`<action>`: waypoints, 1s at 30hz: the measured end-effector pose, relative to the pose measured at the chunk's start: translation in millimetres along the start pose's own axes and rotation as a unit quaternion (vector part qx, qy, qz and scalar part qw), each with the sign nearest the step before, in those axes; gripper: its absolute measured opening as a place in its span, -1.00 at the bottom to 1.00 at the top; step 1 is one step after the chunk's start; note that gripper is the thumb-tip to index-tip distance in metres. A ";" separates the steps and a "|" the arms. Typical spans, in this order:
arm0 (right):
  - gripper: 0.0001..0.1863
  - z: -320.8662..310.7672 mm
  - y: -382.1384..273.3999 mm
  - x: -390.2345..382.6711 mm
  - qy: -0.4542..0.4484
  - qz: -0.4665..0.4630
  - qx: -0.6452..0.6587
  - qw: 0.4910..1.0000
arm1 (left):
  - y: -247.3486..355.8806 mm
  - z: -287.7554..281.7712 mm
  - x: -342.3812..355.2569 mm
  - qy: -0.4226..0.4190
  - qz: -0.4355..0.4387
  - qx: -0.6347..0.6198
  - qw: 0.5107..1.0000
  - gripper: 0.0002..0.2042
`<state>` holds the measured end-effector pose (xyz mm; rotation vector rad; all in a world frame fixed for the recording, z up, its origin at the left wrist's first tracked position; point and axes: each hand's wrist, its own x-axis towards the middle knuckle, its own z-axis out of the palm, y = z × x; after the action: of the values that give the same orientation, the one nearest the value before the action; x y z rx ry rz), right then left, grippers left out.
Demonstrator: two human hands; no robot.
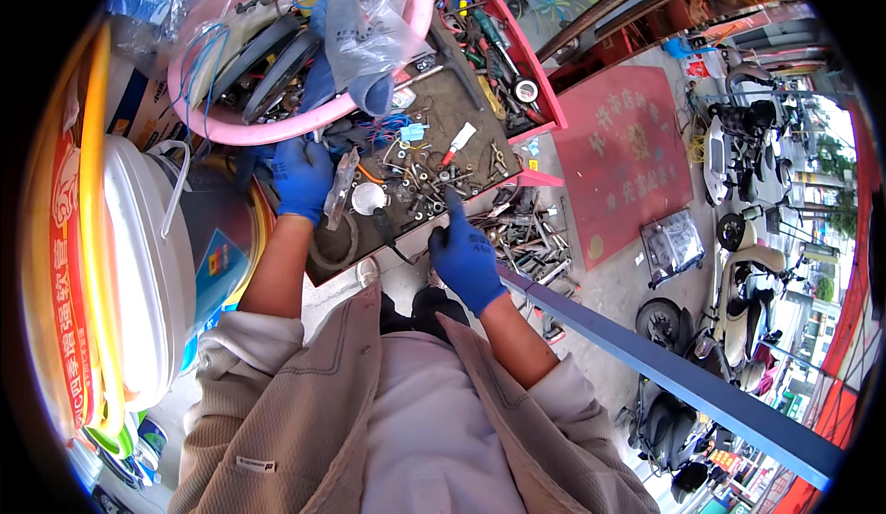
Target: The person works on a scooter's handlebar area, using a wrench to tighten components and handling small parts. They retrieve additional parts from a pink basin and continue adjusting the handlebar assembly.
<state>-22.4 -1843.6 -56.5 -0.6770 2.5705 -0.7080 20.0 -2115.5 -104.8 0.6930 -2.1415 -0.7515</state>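
Observation:
My left hand (303, 180), in a blue glove, is at the left end of a dark workbench tray (406, 159), right by the rim of a pink basin (249, 133). Its fingertips are hidden at dark cloth and clutter there, so its grip cannot be made out. Beside it lie a clear plastic piece (341, 184) and a round white cap (369, 198). My right hand (466, 256), also blue-gloved, hovers at the tray's near edge. Its index finger reaches out to the loose bolts and nuts (429, 202); the other fingers are bent, with nothing visible in them. A red-and-white tube (459, 143) lies farther back.
The basin holds dark curved parts, wires and a plastic bag (369, 34). Hand tools fill a red drawer (503, 48) at the far right. More metal tools (531, 242) lie below the tray. A grey metal beam (683, 380) crosses at right; white buckets (138, 265) stand left; scooters (748, 274) are parked beyond.

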 end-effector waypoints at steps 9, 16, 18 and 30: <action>-0.16 9.3 -7.1 0.2 -0.017 -0.091 0.023 0.995 | -12.6 1.9 -2.4 -0.014 -0.025 -0.010 1.000 -0.83; -0.29 -26.8 45.6 22.5 0.155 0.087 0.130 0.975 | -4.4 1.2 0.5 0.005 0.013 -0.002 1.000 -0.83; -0.29 -19.8 52.6 27.4 0.138 0.057 0.042 0.988 | -5.2 3.6 1.2 0.010 0.013 -0.025 1.000 -0.83; -0.27 19.7 9.2 -0.4 0.073 -0.084 0.021 0.994 | 2.2 0.5 1.5 0.012 0.020 0.015 1.000 -0.80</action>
<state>-15.9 -1843.7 -77.2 -0.8657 2.6435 -0.8925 18.2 -2114.9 -102.8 0.6686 -2.1419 -0.6884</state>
